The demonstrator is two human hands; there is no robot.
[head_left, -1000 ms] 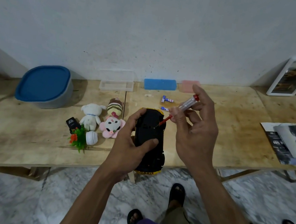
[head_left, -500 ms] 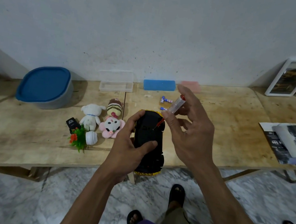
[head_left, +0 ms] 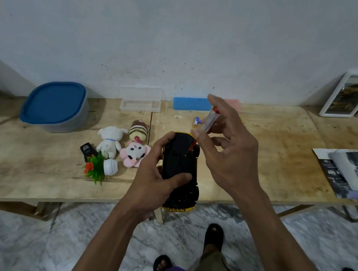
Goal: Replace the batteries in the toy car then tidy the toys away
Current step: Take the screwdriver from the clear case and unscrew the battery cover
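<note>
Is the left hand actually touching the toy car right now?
Touching. The head view shows the left hand wrapped around the upturned toy car, thumb pressed on its black underside and fingers curled over its far edge.

a plain pale wall (head_left: pixel 187 34), lightly speckled with dark marks, runs behind a low wooden surface (head_left: pixel 285 153) made of worn plywood boards. the floor (head_left: pixel 12 238) below is grey-white marbled stone. two framed pictures (head_left: pixel 349 94) lean against the wall at the far right. the light is dim and even, with soft shadows along the wall's base.
</note>
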